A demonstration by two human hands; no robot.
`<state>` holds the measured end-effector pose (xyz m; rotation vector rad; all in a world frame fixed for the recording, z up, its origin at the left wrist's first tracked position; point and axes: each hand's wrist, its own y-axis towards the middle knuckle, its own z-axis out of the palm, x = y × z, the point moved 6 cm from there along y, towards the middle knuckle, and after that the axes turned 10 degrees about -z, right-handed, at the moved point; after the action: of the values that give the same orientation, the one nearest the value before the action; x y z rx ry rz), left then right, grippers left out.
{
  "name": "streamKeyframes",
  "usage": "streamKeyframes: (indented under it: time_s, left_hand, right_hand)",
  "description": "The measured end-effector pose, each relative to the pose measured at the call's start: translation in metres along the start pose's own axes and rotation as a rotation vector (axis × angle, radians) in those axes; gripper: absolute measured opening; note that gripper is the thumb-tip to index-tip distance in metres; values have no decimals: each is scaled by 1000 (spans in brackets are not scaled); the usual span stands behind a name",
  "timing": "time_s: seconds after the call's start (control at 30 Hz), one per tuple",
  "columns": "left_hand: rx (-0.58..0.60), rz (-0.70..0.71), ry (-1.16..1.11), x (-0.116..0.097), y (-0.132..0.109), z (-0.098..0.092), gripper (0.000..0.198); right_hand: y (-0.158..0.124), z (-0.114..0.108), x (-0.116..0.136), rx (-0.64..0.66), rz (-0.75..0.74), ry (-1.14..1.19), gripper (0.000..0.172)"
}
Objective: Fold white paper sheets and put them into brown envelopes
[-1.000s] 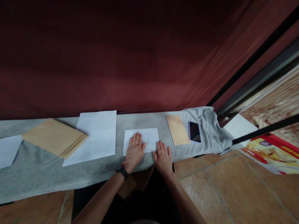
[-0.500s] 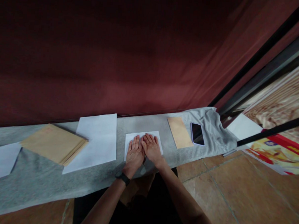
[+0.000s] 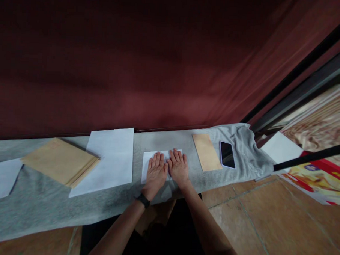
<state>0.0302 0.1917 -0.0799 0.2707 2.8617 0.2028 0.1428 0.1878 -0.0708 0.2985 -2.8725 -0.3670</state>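
The folded white paper [image 3: 145, 167] is lying under the left hand [image 3: 156, 172] and right hand [image 3: 178, 169], both resting flat, fingers straight, grasping nothing.

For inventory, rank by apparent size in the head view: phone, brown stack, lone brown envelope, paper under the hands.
Brown stack
Lone brown envelope
Phone
Unsure: paper, partly covered by left hand and right hand.

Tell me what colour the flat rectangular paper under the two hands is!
The flat rectangular paper is white where uncovered, best seen in the head view.
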Motion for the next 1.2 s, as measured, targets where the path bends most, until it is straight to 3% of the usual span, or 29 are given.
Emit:
streamKeyframes:
  time_s: [0.2,0.7,1.0,1.2]
  left_hand:
    - [4,66,-18,-7,12,2,58]
    - [9,16,48,25,7,-13,60]
    - [27,44,74,21,4,-17,60]
    - [32,46,79,21,3,-16,60]
  right_hand:
    - [-1,5,-2,1,11,0,48]
    - [-2,9,-5,-11,0,-12,49]
    - [-3,11,-7,-52,-16,-6,51]
    - [-12,8,-22,-43,10,-28,54]
